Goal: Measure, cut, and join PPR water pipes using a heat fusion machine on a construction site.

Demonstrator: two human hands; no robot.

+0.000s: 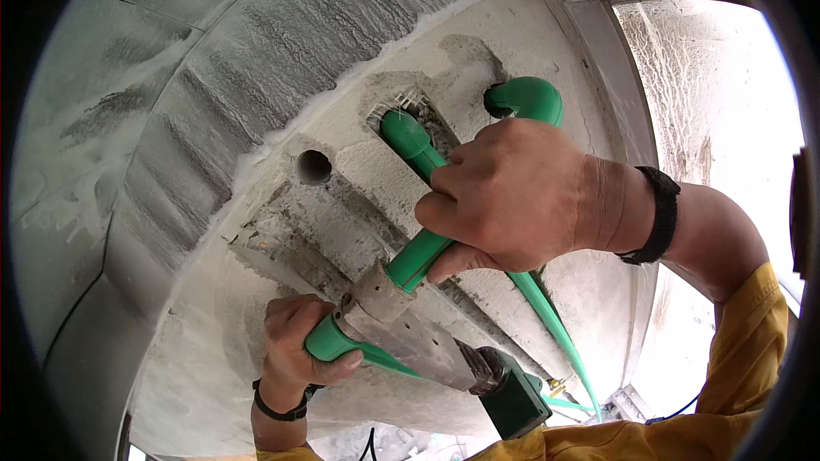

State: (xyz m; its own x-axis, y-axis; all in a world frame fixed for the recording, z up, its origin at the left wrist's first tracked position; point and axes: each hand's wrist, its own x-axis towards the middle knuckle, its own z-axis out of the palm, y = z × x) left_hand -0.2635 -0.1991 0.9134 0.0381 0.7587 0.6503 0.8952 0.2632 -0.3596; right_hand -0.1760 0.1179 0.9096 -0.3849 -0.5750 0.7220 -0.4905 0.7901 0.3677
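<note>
Holding: right grip (512, 192) wraps round green pipe (418, 259); left grip (295, 333) wraps round green joint (328, 339).
Green pipe: inside right grip, end meeting metal tool (420, 337); likely light, stiff, smooth; best held back from the metal.
Metal tool: between both grips, probably heavy.

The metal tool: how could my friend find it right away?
Find the big pale wall, then the right hand in front of it. Below and left of that hand, a short green pipe meets the tool, a grey metal bar. Unlike the smooth green pipes nearby, it has a dark box at one end.
</note>
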